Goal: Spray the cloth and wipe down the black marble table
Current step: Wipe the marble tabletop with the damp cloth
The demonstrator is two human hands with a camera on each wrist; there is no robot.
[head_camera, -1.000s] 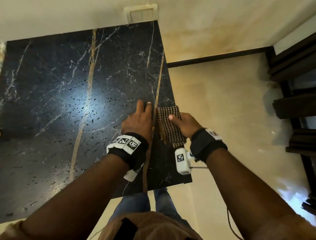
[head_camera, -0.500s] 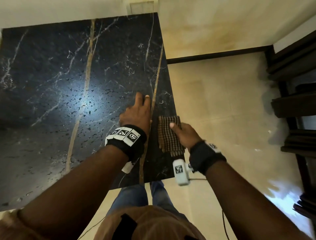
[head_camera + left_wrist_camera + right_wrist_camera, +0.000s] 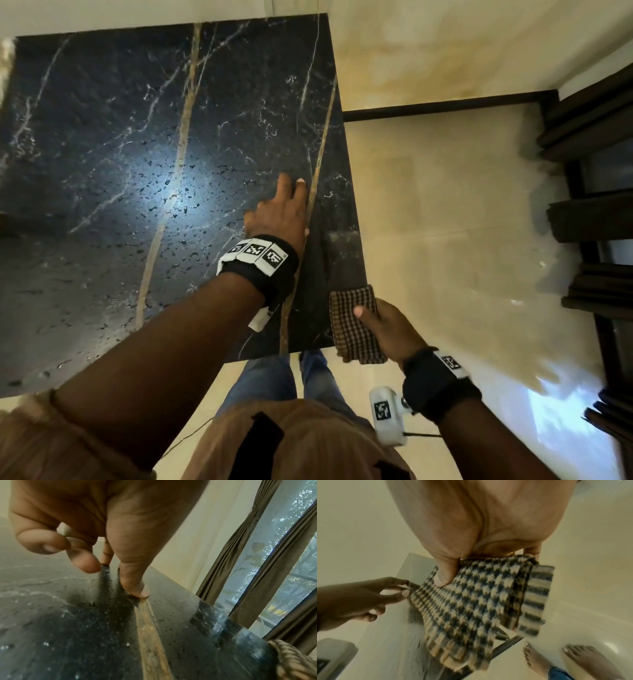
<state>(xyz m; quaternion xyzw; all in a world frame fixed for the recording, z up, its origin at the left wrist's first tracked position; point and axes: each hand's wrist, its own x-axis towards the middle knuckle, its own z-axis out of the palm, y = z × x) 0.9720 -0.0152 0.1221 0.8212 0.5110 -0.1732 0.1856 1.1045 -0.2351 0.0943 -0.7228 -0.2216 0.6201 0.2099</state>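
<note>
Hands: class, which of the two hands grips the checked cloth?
The right hand pinches the checked cloth at the table's near right corner; the left hand only rests fingertips on marble.

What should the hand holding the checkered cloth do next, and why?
Probably carry the brown checkered cloth left and start another wipe. The right hand grips it at the near right corner of the black marble table, partly past the edge, while droplets speckle the stone left of the left hand, which touches the top.

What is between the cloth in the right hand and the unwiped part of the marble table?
Only the left hand, its fingertips resting on the black marble table, left of the cloth held by the right hand. Nothing else visible stands there.
</note>
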